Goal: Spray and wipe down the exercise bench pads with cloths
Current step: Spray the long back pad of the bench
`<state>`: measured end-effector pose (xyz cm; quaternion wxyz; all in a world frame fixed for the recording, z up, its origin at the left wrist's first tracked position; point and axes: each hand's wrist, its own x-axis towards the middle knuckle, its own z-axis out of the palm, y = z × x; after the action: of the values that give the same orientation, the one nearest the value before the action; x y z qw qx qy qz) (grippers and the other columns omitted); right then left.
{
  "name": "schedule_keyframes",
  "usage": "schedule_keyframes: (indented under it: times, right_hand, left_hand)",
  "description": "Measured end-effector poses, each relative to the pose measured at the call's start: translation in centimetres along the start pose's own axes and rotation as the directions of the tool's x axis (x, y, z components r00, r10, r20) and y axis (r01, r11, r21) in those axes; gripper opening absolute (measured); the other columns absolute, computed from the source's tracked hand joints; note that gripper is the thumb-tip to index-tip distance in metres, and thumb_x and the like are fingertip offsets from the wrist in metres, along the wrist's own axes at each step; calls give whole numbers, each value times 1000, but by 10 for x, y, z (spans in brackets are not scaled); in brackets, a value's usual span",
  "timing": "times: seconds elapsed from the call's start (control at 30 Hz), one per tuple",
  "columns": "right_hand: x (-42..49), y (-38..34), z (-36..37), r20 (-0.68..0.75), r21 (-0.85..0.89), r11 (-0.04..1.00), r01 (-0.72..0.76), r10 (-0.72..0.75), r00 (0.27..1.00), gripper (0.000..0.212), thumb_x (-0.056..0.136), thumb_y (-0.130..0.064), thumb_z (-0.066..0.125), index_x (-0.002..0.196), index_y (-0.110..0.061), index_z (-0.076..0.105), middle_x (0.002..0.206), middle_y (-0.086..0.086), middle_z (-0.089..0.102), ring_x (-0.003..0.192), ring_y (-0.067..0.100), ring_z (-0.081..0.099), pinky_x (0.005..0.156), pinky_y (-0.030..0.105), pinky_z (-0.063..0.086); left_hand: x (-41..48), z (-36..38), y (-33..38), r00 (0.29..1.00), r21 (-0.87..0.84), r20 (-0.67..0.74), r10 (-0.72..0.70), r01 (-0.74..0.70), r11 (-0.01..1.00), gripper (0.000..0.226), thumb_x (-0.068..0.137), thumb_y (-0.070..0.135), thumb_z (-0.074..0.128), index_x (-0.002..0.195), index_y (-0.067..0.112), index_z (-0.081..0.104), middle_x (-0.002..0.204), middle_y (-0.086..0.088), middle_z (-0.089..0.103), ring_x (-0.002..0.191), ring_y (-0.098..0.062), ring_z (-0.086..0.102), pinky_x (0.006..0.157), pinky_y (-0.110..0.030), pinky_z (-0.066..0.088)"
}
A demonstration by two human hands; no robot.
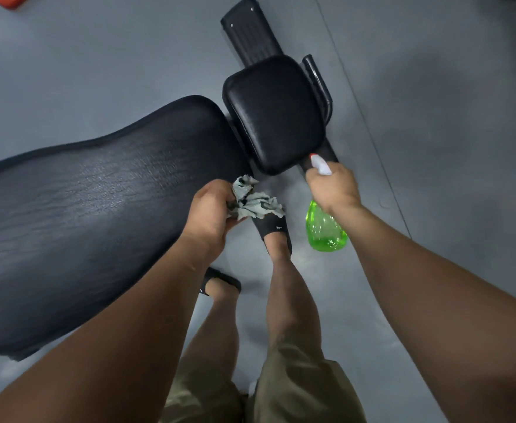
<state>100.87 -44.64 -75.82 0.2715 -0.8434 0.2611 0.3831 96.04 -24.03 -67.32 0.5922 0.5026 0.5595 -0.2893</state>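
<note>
Grey gym floor (98, 65) carries a black exercise bench: long back pad (92, 215) at left, square seat pad (276, 112) beyond it. Left hand (212, 213) grips a crumpled grey cloth (252, 199) beside the back pad's end. Right hand (333, 186) clasps a green spray bottle (325, 228) near the seat pad's corner.

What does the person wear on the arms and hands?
Nothing that shows. The left arm and right arm are bare, with no sleeves in view. The left hand and right hand have no gloves, watch or bands. Also worn: olive shorts and black slides.
</note>
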Motion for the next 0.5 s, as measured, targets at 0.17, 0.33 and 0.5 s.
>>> schedule_keyframes:
  times: [0.17,0.33,0.5]
  right_hand:
    - [8,-14,-9,-36,169,976,136,-132,991,22,75,-31,42,75,-18,59,64,0,52,62,32,49,61,40,52]
    - [19,-12,-18,-78,116,983,143,-135,988,36,84,-38,40,100,-17,65,77,0,57,75,29,51,67,37,44]
    - [22,52,-12,-156,107,994,1,16,988,34,99,-38,46,102,-5,49,93,17,59,87,37,53,73,39,39]
  left_hand:
    - [-5,14,-5,1000,24,0,-4,4,1000,46,70,13,45,108,-7,63,108,-23,74,100,-36,74,93,-49,59]
    - [-6,26,-1,1000,65,18,-4,3,998,54,72,15,45,117,-10,60,107,-21,75,102,-35,73,96,-50,58]
    - [1,37,-4,998,70,22,64,-66,995,18,95,9,44,95,8,62,86,-7,78,86,-21,76,83,-39,62]
